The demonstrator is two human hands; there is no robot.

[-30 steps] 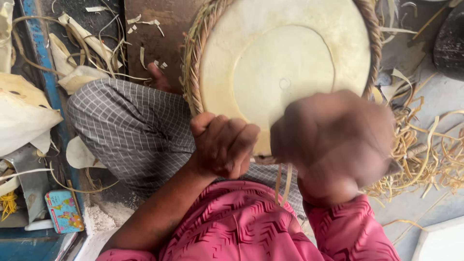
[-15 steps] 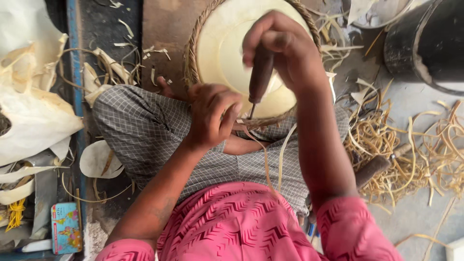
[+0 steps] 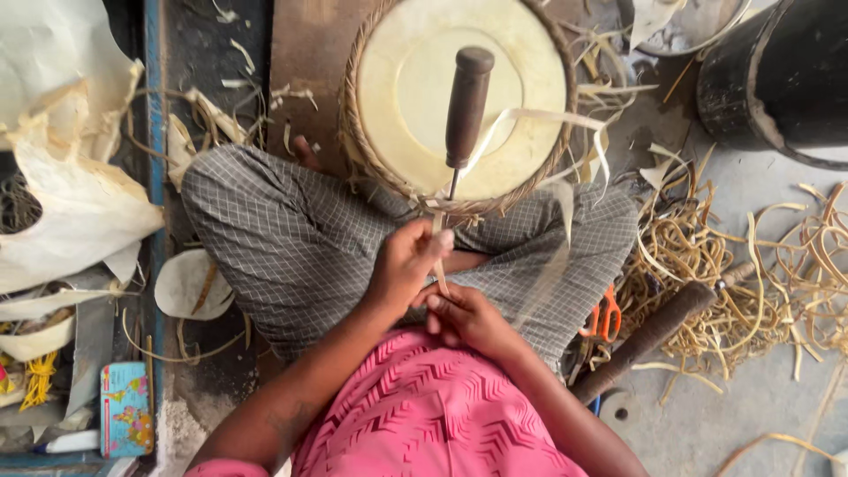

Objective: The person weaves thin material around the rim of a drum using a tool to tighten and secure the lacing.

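Note:
A round basket (image 3: 539,168) with a pale disc face and a woven cane rim leans against my crossed legs in grey checked cloth. An awl with a dark wooden handle (image 3: 466,106) stands stuck in the near rim, held by no hand. A thin pale cane strip (image 3: 530,117) loops from the rim across the disc and runs down to my hands. My left hand (image 3: 405,265) pinches the strip just below the rim. Right under it, my right hand (image 3: 470,320) grips the strip's lower end.
Orange-handled scissors (image 3: 605,315) and a long dark-handled tool (image 3: 654,334) lie by my right knee. A heap of loose cane strips (image 3: 742,274) covers the floor at right. A black drum (image 3: 782,79) stands top right. Pale husk sheets (image 3: 71,212) lie at left.
My right hand has let go of the awl, which stays stuck in the rim, and has dropped to the strip below my left hand. The view has shifted lower.

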